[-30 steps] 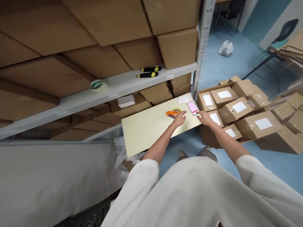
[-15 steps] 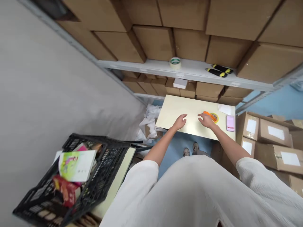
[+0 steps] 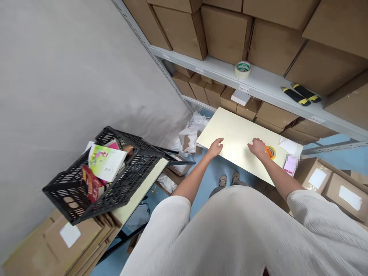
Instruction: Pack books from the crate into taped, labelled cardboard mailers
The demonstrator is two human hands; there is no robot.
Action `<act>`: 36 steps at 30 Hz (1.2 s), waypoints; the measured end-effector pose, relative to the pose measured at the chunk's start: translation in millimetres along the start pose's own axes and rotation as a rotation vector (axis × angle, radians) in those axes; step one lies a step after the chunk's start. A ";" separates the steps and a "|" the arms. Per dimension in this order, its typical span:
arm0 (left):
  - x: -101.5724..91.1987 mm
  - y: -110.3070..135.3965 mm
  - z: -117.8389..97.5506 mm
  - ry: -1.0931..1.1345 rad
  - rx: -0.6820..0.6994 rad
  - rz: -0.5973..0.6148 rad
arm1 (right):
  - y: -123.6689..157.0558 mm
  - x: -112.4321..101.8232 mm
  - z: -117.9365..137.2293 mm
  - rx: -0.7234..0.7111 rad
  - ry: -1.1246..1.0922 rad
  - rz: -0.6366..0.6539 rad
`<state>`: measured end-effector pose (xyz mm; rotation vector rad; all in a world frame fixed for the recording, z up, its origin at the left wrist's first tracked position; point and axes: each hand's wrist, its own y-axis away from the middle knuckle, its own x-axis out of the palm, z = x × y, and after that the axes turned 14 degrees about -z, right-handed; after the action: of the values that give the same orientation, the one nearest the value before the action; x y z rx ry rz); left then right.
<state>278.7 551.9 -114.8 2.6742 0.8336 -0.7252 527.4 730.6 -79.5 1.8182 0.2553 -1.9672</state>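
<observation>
Left hand (image 3: 215,148) open, palm down, fingers spread, on or just above the cream tabletop (image 3: 235,128), nothing in its grip. Right hand (image 3: 258,147) open too, grip empty, right next to an orange tape dispenser (image 3: 270,152); can't tell if the fingers actually touch it. Dispenser lies flat on the tabletop near the far right corner, yellow-cored tape roll showing, orange body mostly hidden behind the hand. Just beyond it are a sheet of white paper (image 3: 289,145) and a pink phone (image 3: 291,165), blurred, at the tabletop edge. Risk: a careless reach could shove the dispenser into the phone and knock the phone off the edge onto the cardboard boxes (image 3: 342,195) below. Black plastic crate (image 3: 135,180) full of books (image 3: 106,163) sits at the end of a second tabletop (image 3: 138,195) and looks like it overhangs, so a bump could tip it. Steel shelf (image 3: 258,78) above holds a roll of packing tape (image 3: 243,69) and two black-and-yellow handles (image 3: 296,96). Crumpled white packing paper (image 3: 195,130) lies by the tabletop's left corner.
</observation>
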 end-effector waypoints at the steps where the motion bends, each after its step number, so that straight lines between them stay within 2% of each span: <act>1: 8.1 0.3 0.7 0.011 -0.008 0.013 | 4.5 3.6 -16.0 0.047 0.073 0.017; 4: 28.6 2.2 0.7 0.028 -0.029 0.056 | 17.4 12.9 -56.1 0.167 0.198 0.104; 6: 36.9 3.2 -0.3 0.038 -0.034 0.072 | 23.8 18.0 -70.6 0.225 0.195 0.163; 9: 42.0 1.9 -2.0 0.052 -0.036 0.083 | 30.0 21.8 -75.2 0.246 0.147 0.212; 12: 42.7 -3.6 -4.6 0.039 -0.031 0.086 | 32.6 13.8 -67.9 0.193 0.130 0.200; 14: 42.7 -9.5 -7.5 0.033 -0.015 0.085 | 32.0 -3.2 -59.1 0.127 0.121 0.165; 16: 43.2 -16.7 -12.3 0.043 0.014 0.085 | 28.6 -30.9 -47.6 0.033 0.108 0.092; 20: 45.6 -31.5 -28.0 0.074 0.092 0.070 | 8.0 -108.9 -20.3 -0.245 0.055 -0.205; 24: 44.8 -39.4 -46.4 0.104 0.121 0.043 | -42.5 -186.8 -1.9 -0.423 0.057 -0.488; 27: 37.4 -39.1 -54.0 0.104 0.119 0.014 | -94.4 -226.5 3.0 -0.484 0.088 -0.589; 29: 28.8 -37.1 -54.3 0.092 0.119 -0.012 | -127.1 -240.9 4.8 -0.486 0.102 -0.607; 31: 18.4 -34.3 -51.6 0.083 0.123 -0.044 | -153.5 -246.7 6.8 -0.472 0.100 -0.606; 36: -5.7 -26.9 -40.9 0.049 0.108 -0.105 | -190.2 -243.0 10.9 -0.417 0.081 -0.586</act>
<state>274.7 586.1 -79.5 2.7705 0.9802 -0.7518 441.8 941.7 129.0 1.6576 1.2436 -1.9852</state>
